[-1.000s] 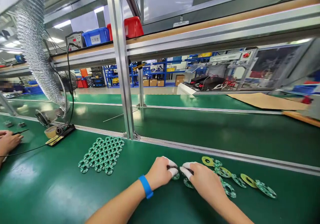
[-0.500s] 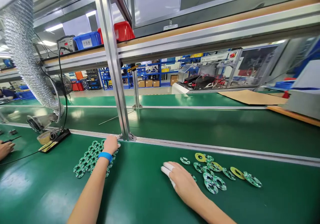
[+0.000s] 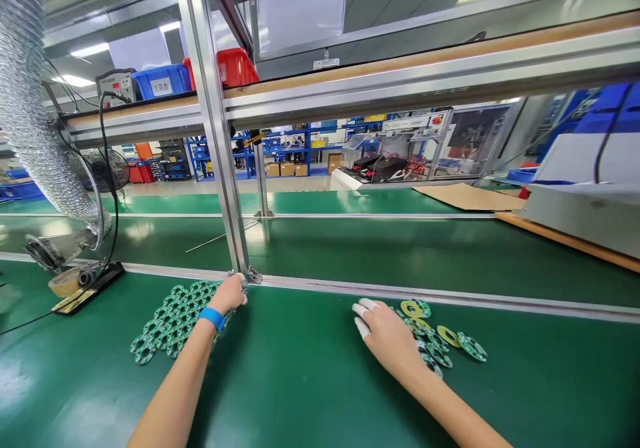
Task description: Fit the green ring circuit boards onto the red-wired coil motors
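The left hand [image 3: 231, 294] lingers at the green ring-shaped circuit-board grid [image 3: 173, 325], its hold unclear; right of it, the loosely open right hand [image 3: 387, 333] nears scattered green-and-yellow rings [image 3: 449, 336], seemingly splitting the work.

Head-worn view, facing forward and down, near the green workbench [image 3: 300, 381]

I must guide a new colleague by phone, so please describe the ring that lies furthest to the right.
On the green bench, right of the metal post, find the loose rings by the right hand. The wanted ring ends this group at the right: green with pale markings, unlike the yellow ring beside it.
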The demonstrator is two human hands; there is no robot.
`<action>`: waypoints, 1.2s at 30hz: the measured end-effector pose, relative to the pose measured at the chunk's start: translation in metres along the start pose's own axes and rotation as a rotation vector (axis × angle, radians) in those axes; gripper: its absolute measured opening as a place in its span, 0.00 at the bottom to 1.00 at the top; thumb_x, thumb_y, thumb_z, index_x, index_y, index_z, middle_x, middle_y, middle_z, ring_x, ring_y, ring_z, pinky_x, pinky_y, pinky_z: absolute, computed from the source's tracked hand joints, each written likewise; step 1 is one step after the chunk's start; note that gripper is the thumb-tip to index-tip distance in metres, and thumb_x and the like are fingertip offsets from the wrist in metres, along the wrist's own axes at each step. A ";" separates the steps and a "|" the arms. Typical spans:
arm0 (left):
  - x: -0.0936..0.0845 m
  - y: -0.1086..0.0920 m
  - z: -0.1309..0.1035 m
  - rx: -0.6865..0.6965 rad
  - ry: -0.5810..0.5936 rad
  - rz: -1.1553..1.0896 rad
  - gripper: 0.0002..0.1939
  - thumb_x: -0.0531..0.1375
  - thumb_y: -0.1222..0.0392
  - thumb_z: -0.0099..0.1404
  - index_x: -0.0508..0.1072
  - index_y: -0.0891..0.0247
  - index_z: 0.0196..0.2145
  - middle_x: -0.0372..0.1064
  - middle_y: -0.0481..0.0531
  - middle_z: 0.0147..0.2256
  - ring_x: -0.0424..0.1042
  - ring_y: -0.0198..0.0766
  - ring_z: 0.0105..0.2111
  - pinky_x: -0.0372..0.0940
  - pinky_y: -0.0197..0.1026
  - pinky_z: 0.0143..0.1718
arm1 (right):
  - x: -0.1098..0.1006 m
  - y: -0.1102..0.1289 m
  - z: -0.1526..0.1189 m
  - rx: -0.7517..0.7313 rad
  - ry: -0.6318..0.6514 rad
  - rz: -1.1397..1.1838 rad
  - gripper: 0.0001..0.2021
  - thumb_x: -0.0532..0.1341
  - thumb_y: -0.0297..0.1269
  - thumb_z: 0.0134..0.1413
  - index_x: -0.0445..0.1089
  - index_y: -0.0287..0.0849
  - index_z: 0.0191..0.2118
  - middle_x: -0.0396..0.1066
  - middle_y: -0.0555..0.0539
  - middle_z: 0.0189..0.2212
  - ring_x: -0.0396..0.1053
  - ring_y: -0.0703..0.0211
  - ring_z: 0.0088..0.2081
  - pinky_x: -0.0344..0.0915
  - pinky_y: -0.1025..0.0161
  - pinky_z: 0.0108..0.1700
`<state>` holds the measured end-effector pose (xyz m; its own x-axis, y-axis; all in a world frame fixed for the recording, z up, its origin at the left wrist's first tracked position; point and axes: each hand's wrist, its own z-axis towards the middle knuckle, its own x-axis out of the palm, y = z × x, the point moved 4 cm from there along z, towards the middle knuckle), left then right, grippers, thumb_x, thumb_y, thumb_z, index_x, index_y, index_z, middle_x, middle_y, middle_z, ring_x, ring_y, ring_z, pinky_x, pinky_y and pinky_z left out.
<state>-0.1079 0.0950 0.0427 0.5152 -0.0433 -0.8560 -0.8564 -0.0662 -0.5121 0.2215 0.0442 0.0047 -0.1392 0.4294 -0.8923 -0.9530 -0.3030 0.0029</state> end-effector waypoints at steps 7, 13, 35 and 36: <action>-0.012 -0.067 -0.030 0.323 0.136 -0.627 0.24 0.62 0.56 0.54 0.67 0.65 0.48 0.69 0.54 0.38 0.68 0.36 0.34 0.63 0.35 0.33 | -0.006 0.050 -0.002 0.159 0.375 0.958 0.22 0.47 0.48 0.55 0.73 0.38 0.37 0.69 0.45 0.25 0.63 0.60 0.24 0.62 0.64 0.24; 0.003 -0.073 -0.028 0.316 0.011 -0.911 0.21 0.65 0.51 0.46 0.71 0.68 0.34 0.68 0.51 0.30 0.66 0.35 0.28 0.61 0.36 0.29 | -0.015 0.054 0.001 0.237 0.378 1.235 0.22 0.55 0.55 0.47 0.67 0.38 0.20 0.59 0.53 0.15 0.54 0.68 0.18 0.52 0.71 0.18; 0.068 -0.113 -0.069 0.610 -0.115 0.301 0.05 0.53 0.66 0.64 0.69 0.63 0.35 0.65 0.53 0.37 0.60 0.44 0.41 0.57 0.45 0.43 | -0.022 0.036 -0.004 0.057 0.041 0.343 0.10 0.55 0.33 0.57 0.75 0.43 0.34 0.74 0.46 0.31 0.70 0.57 0.34 0.62 0.65 0.37; 0.072 -0.112 -0.069 0.602 -0.098 0.293 0.05 0.53 0.67 0.64 0.68 0.64 0.35 0.65 0.53 0.37 0.60 0.42 0.40 0.57 0.44 0.41 | -0.021 0.036 -0.004 0.057 0.046 0.318 0.10 0.55 0.33 0.57 0.75 0.43 0.33 0.73 0.46 0.30 0.70 0.57 0.34 0.62 0.65 0.36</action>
<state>0.0274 0.0306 0.0430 0.2778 0.1177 -0.9534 -0.8446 0.5028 -0.1840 0.1909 0.0205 0.0222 -0.4210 0.2822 -0.8620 -0.8777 -0.3668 0.3086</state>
